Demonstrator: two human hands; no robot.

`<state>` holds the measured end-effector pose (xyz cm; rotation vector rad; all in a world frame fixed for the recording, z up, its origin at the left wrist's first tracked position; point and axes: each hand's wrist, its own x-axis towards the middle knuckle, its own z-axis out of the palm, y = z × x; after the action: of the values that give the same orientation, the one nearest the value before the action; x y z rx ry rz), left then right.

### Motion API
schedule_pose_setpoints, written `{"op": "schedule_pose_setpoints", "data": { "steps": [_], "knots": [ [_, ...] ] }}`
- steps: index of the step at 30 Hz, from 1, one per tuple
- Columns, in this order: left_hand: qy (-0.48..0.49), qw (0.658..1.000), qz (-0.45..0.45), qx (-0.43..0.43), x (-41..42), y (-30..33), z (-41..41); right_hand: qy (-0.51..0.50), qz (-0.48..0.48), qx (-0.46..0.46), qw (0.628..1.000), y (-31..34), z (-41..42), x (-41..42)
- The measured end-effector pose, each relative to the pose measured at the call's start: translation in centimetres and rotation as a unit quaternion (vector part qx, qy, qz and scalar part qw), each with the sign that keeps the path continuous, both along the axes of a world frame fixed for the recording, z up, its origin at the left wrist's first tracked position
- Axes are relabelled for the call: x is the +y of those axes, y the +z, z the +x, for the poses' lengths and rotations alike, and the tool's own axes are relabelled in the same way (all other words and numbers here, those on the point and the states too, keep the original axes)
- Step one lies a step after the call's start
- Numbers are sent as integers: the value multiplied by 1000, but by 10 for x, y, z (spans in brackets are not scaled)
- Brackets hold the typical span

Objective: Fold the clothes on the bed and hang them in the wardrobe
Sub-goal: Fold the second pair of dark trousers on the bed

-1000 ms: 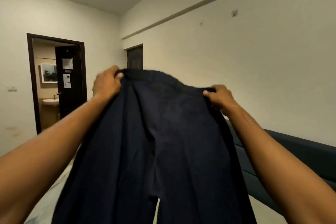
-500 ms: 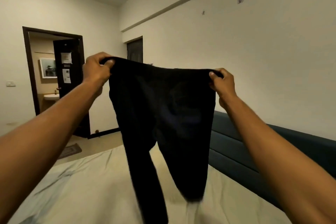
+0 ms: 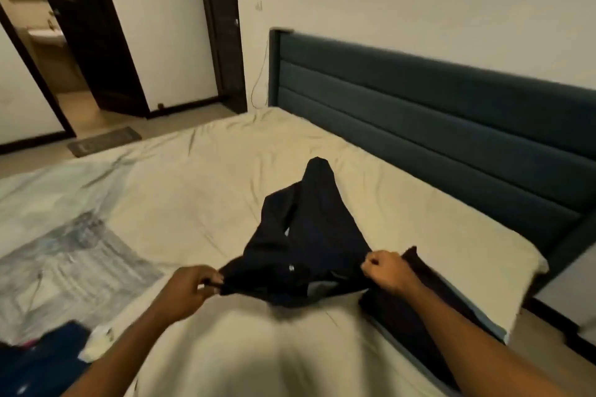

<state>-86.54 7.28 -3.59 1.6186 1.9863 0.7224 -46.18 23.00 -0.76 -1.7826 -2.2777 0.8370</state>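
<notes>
Dark navy trousers [image 3: 309, 235] lie crumpled on the bed's cream sheet [image 3: 200, 190], legs stretching away toward the headboard. My left hand [image 3: 190, 290] pinches the waistband's left end. My right hand [image 3: 387, 271] grips the waistband's right end in a fist. Both hands hold the waist just above the mattress. Another dark garment [image 3: 416, 306] lies under my right forearm near the bed's right edge. No wardrobe is in view.
A dark teal padded headboard [image 3: 435, 113] runs along the right wall. Blue clothing [image 3: 42, 361] sits at the lower left corner. A grey patterned cover [image 3: 64, 255] spreads over the bed's left side. An open bathroom doorway [image 3: 42, 51] and a floor mat [image 3: 103, 140] lie beyond.
The trousers, held up in the air before, have come down onto the bed with the legs laid forward. My view tilted down. Both hands still hold the waistband.
</notes>
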Motion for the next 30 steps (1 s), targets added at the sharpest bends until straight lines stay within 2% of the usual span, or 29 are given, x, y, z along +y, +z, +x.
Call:
{"op": "schedule_pose_setpoints", "data": {
  "steps": [4,7,14,17,21,23,26,30],
  "knots": [
    [-57,978,-169,107,-81,-129,50,95,-116,-124,981,-123,11,-82],
    [-76,965,-197,154,-122,-174,69,128,-146,-195,961,-167,16,-128],
    [-121,949,-191,218,-151,-191,69,123,-207,-252,937,-178,16,-154],
    [-159,925,-244,243,-156,-196,74,131,-234,-285,920,-179,13,-160],
    [-193,877,-355,261,-159,-206,83,141,-272,-323,895,-196,17,-166],
    [-178,860,-402,259,-159,-212,89,141,-315,-343,873,-208,19,-169],
    [-127,880,-376,263,-153,-218,103,129,-323,-357,867,-224,21,-173],
    [-102,939,-218,246,-141,-225,129,158,-234,-381,880,-239,19,-178]
  ]
}}
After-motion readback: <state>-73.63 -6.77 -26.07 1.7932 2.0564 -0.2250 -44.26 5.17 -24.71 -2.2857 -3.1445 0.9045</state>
